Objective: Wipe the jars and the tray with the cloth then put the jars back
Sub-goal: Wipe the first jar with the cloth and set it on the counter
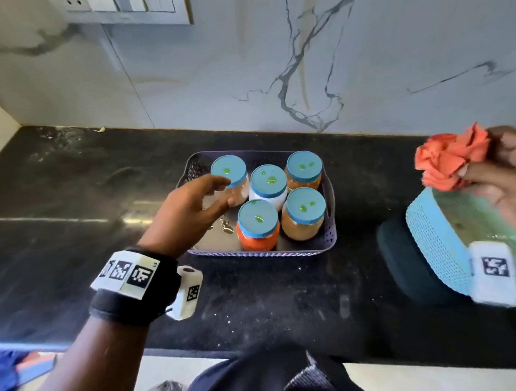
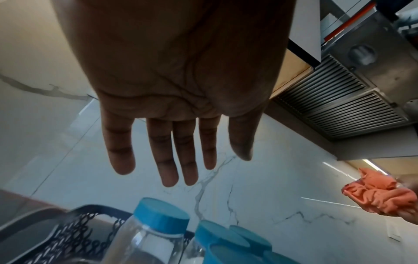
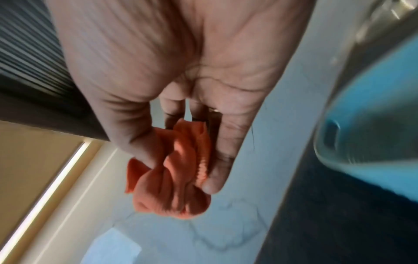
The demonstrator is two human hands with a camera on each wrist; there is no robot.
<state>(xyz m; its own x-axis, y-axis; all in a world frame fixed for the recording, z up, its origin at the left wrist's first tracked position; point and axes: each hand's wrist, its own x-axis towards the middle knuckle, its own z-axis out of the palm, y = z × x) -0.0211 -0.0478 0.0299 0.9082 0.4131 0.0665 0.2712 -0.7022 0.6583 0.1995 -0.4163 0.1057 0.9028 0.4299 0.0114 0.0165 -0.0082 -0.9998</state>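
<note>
1. Five jars with blue lids are standing upright in the purple perforated tray (image 1: 329, 236), which is sitting on the black counter (image 1: 74, 203) near the middle of the head view.
2. Taking the white jar (image 1: 268, 185) as the centre of the clock, the clear jar (image 1: 231, 178) is standing at 10 o'clock, a jar of brownish contents (image 1: 304, 171) at 2 o'clock, the orange-filled jar (image 1: 258, 226) at 7 o'clock and another brownish jar (image 1: 303, 214) at 4 o'clock.
3. The left hand (image 1: 192, 210) is hovering at 9 o'clock of the tray, fingers (image 2: 168, 157) straight and spread, holding nothing; in the head view its fingertips are lying over the clear jar's side, but contact cannot be told.
4. The right hand (image 1: 507, 172) is raised at 3 o'clock of the tray, well apart from it, with thumb and fingers (image 3: 222, 157) pinching the bunched orange cloth (image 1: 450, 160).
5. A light blue mesh-sided container (image 1: 436, 246) is standing below that hand on a dark round base (image 1: 399, 266).
6. A white marble wall with grey veins (image 1: 304, 75) is rising at 12 o'clock behind the counter, with a switch panel (image 1: 124, 6) at its upper left.
</note>
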